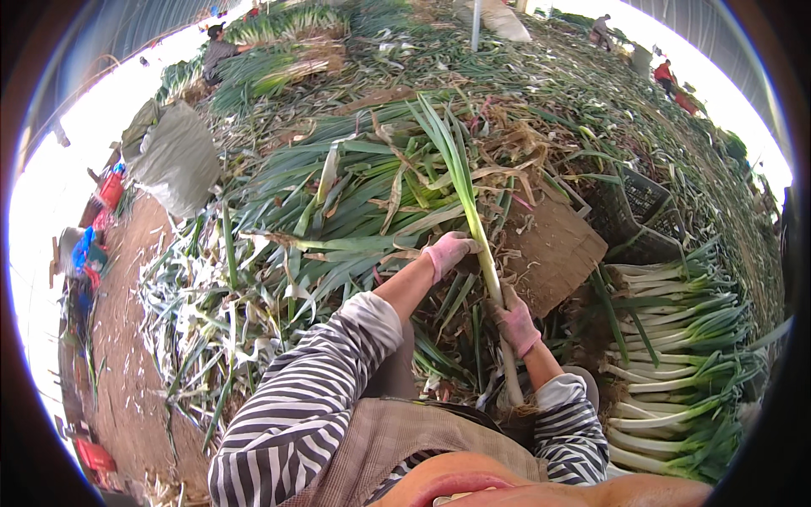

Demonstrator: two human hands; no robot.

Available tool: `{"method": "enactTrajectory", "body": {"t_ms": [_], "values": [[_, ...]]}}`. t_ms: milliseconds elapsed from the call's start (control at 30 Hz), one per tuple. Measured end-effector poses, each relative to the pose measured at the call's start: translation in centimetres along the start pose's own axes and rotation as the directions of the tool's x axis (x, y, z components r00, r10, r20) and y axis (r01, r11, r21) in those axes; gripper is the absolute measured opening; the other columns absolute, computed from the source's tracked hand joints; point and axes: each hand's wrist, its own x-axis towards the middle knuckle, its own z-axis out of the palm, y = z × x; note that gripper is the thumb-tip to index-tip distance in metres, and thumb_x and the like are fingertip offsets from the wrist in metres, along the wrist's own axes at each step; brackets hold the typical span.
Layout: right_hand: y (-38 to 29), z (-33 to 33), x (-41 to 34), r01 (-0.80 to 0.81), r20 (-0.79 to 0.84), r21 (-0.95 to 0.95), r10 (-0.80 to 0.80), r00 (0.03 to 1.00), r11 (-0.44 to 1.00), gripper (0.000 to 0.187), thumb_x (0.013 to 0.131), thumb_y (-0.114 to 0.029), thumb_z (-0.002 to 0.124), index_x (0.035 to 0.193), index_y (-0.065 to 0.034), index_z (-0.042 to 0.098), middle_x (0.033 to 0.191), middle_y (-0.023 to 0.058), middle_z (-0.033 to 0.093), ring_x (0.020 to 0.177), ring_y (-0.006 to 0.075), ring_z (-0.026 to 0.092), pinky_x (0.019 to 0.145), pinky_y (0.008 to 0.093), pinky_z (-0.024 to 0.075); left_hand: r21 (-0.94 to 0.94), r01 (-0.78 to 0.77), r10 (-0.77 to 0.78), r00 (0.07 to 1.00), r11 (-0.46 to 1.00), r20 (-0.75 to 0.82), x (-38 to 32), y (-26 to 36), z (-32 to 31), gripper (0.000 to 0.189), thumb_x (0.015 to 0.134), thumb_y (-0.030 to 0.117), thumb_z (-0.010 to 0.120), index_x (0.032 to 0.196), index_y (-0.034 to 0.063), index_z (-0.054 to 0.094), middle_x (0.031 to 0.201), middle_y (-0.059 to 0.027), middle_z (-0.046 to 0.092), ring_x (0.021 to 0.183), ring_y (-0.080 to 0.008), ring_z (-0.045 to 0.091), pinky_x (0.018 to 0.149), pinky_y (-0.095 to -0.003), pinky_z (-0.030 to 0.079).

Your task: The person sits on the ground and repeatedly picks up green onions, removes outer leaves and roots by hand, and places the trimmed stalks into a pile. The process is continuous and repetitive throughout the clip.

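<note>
One long leek (472, 212) lies across my front, its green leaves pointing away and its root end near my lap. My left hand (451, 251), in a pink glove with a soiled palm side, grips it where the pale green stalk starts. Lower down, my right hand (516, 322) in a matching glove holds the white shank. Beyond my left hand spreads a heap of untrimmed leeks (355, 184) with dry brown leaves among them. To the right of my right hand, leeks with bare white shanks (659, 380) lie stacked in a row, leaves outward.
Stripped leaves (215, 304) litter the ground at left. A flat brown board (551, 247) and a black plastic crate (640, 209) sit right of the heap. A pale sack (180, 158) stands at upper left. Farther off, a person (218, 54) bends beside bundled leeks (279, 76).
</note>
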Motion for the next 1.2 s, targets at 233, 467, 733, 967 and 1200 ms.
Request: {"method": "enactTrajectory", "body": {"t_ms": [233,467,733,967,1200], "values": [[0.4,0.5,-0.8,-0.069,0.024,0.160,0.066,0.998,0.985,0.036,0.092,-0.025,0.061,0.117,-0.0003,0.056,0.081,0.0104,0.060,0.070,0.0192,0.056,0.064,0.0317,0.0465,0.328,-0.047,0.079,0.993,0.944,-0.085,0.1,-0.4,0.4,0.028,0.088,0.017,0.062,0.107,-0.0023,0.070,0.086,-0.0088,0.072,0.076,-0.0202,0.070,0.070,-0.0304,0.057],[-2.1,-0.6,-1.8,-0.323,0.268,0.653,0.190,0.944,0.685,0.026,0.090,-0.010,0.056,0.114,-0.0003,0.053,0.075,0.0051,0.055,0.052,0.0127,0.050,0.046,0.0235,0.0396,0.756,-0.160,0.447,0.874,0.635,-0.190,1.1,-0.9,-1.8,0.026,0.089,0.020,0.060,0.106,0.0023,0.070,0.094,-0.0167,0.073,0.084,-0.0276,0.070,0.082,-0.0362,0.054],[-1.9,-1.8,-2.4,-0.275,0.270,0.773,0.096,0.958,0.572,0.038,0.090,-0.010,0.052,0.124,0.0040,0.048,0.072,0.0060,0.052,0.048,0.0137,0.047,0.042,0.0249,0.0382,-0.484,-0.735,0.042,0.568,0.474,-0.822,-1.4,5.4,-12.8,0.032,0.099,0.034,0.055,0.104,0.0031,0.059,0.084,-0.0070,0.065,0.056,-0.0162,0.058,0.050,-0.0228,0.047],[-1.6,-1.1,-2.2,-0.347,0.364,0.818,0.053,0.930,0.459,0.023,0.100,-0.030,0.055,0.102,-0.0078,0.049,0.072,0.0000,0.046,0.048,0.0082,0.042,0.042,0.0232,0.0352,-0.318,-0.188,0.257,0.947,0.929,0.191,-1.5,1.7,-1.7,0.036,0.098,0.036,0.058,0.117,0.0057,0.061,0.089,-0.0041,0.067,0.069,-0.0132,0.062,0.060,-0.0252,0.048],[-1.5,-0.7,-2.3,-0.395,0.412,0.832,0.045,0.910,0.390,0.043,0.101,-0.033,0.056,0.134,-0.0062,0.046,0.072,-0.0007,0.047,0.048,0.0075,0.044,0.042,0.0217,0.0348,-0.196,-0.116,0.150,0.974,0.974,0.167,-1.0,2.4,-1.5,0.025,0.092,0.013,0.063,0.111,-0.0034,0.065,0.091,-0.0110,0.070,0.072,-0.0189,0.067,0.065,-0.0293,0.053]]}}
